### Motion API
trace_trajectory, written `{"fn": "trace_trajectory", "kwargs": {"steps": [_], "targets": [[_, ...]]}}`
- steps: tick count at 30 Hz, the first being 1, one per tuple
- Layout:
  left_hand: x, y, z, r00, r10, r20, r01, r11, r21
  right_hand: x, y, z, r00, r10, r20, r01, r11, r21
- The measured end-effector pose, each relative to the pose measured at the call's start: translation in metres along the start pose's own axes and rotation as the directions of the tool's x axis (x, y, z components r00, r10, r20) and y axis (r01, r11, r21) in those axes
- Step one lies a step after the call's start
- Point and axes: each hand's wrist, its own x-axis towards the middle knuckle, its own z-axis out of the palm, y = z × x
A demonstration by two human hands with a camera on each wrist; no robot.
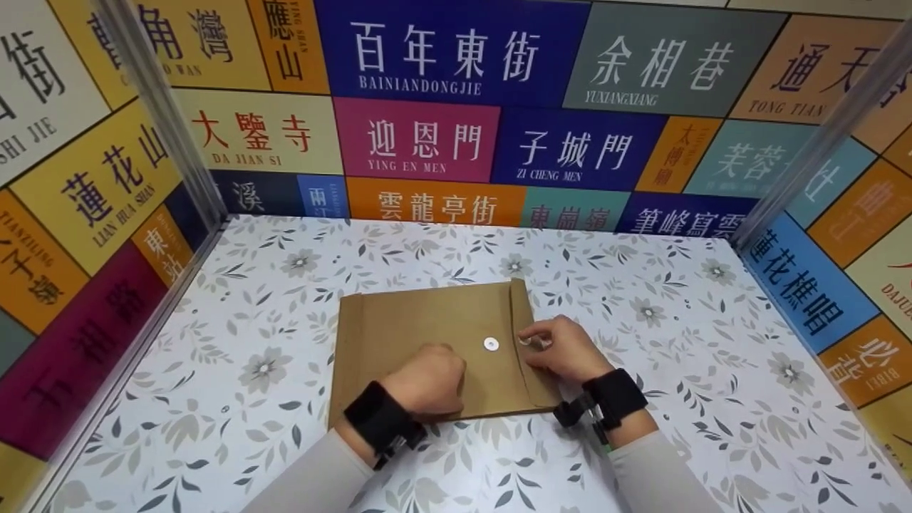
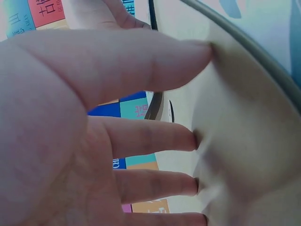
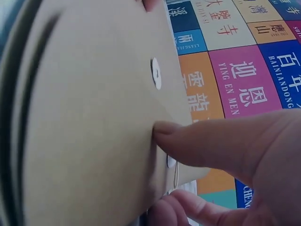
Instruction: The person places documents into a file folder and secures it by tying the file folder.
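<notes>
A brown kraft-paper envelope (image 1: 420, 320) lies on the table, with a narrow flap (image 1: 522, 306) along its right side. One white button (image 1: 491, 344) shows on its body. A second white disc (image 3: 170, 161) is partly hidden behind the right thumb, with a thin pale string (image 3: 176, 175) beside it. My left hand (image 1: 431, 377) presses its fingertips on the envelope's lower middle; in the left wrist view the fingers are fairly straight. At the flap, my right hand (image 1: 566, 349) pinches the edge between thumb (image 3: 188, 141) and fingers.
White table covering (image 1: 271, 313) with grey flowers and leaves surrounds the envelope. Colourful panels with Chinese lettering (image 1: 420, 139) stand at the back and both sides. Clear upright edges (image 1: 164, 121) mark the corners. Each wrist wears a black strap (image 1: 616, 395) with a small camera.
</notes>
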Motion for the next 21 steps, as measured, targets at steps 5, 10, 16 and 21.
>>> {"fn": "trace_trajectory", "kwargs": {"steps": [5, 10, 16, 21], "targets": [[0.001, 0.001, 0.000, 0.999, -0.035, 0.014, 0.035, 0.999, -0.004, 0.004, 0.001, -0.001, 1.000, 0.010, 0.021, -0.010, 1.000, -0.025], [0.001, 0.001, 0.000, 0.999, -0.042, 0.012, 0.043, 0.999, -0.020, 0.006, 0.003, 0.002, 0.992, 0.101, 0.080, -0.119, 0.956, 0.269], [0.002, 0.004, 0.001, 1.000, -0.022, -0.010, 0.022, 1.000, 0.017, 0.001, -0.013, 0.011, 0.989, 0.147, -0.005, -0.145, 0.980, 0.136], [0.002, 0.005, -0.001, 1.000, 0.012, 0.012, -0.013, 1.000, 0.025, -0.005, -0.025, 0.020, 0.991, 0.102, -0.090, -0.113, 0.985, -0.127]]}}
